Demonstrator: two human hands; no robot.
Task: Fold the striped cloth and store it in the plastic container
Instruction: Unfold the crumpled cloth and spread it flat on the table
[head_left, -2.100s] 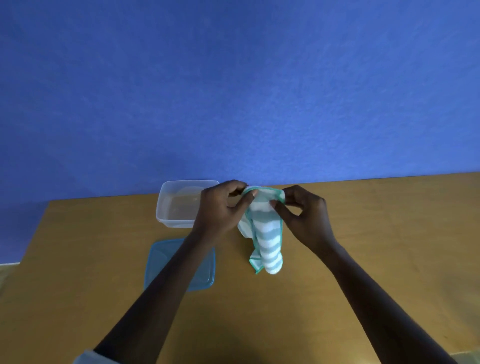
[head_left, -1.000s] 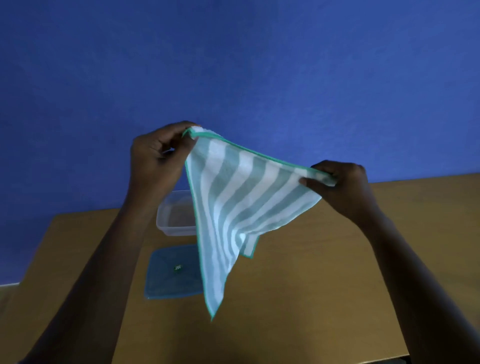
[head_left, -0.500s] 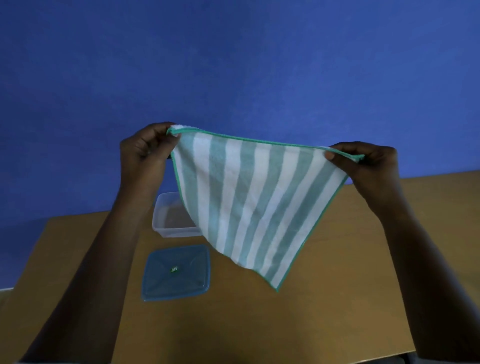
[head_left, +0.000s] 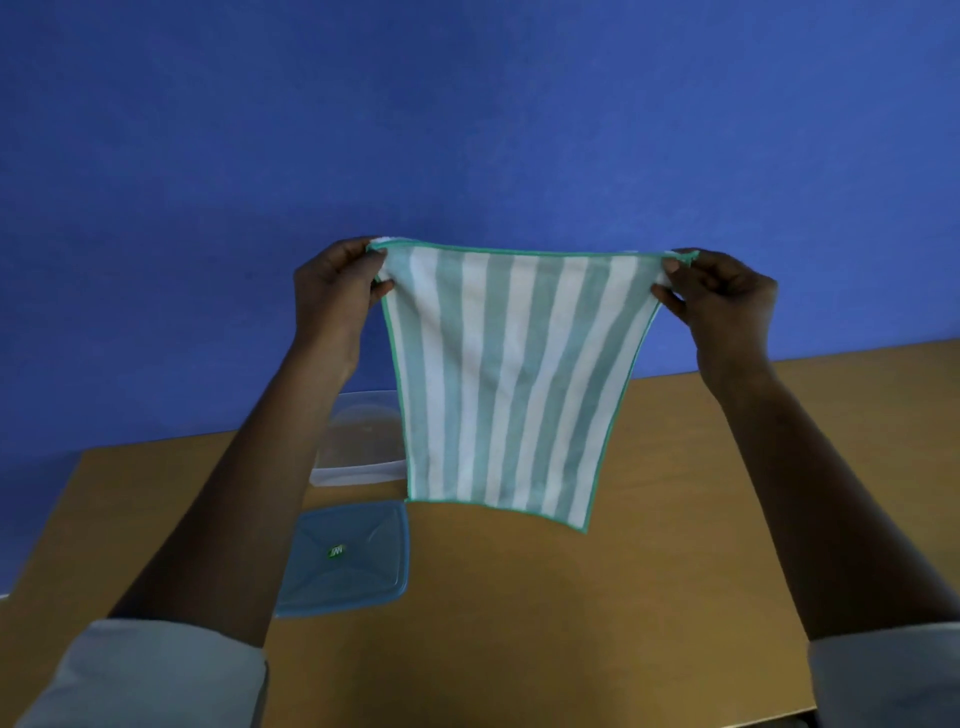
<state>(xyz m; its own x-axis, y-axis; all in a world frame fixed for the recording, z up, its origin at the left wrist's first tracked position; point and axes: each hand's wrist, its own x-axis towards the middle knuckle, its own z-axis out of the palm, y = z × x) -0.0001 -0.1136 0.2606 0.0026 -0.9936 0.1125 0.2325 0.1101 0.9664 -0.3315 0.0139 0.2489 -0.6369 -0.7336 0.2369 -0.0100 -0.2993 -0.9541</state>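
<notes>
The striped cloth (head_left: 511, 379), teal and white with a green hem, hangs spread out flat in the air above the table. My left hand (head_left: 332, 291) pinches its top left corner and my right hand (head_left: 719, 301) pinches its top right corner, with the top edge stretched level between them. The clear plastic container (head_left: 358, 441) stands on the table behind my left forearm, partly hidden by the arm and the cloth. Its blue lid (head_left: 345, 558) lies flat in front of it.
The wooden table (head_left: 571, 597) runs from a left edge near my left sleeve to the right of the frame. A blue wall (head_left: 467, 130) rises behind it. Bare tabletop lies under and to the right of the cloth.
The bunched cloth was lifted off the table and opened out. In the last half second my hands moved apart and levelled, so the cloth now hangs square instead of cornerwise.
</notes>
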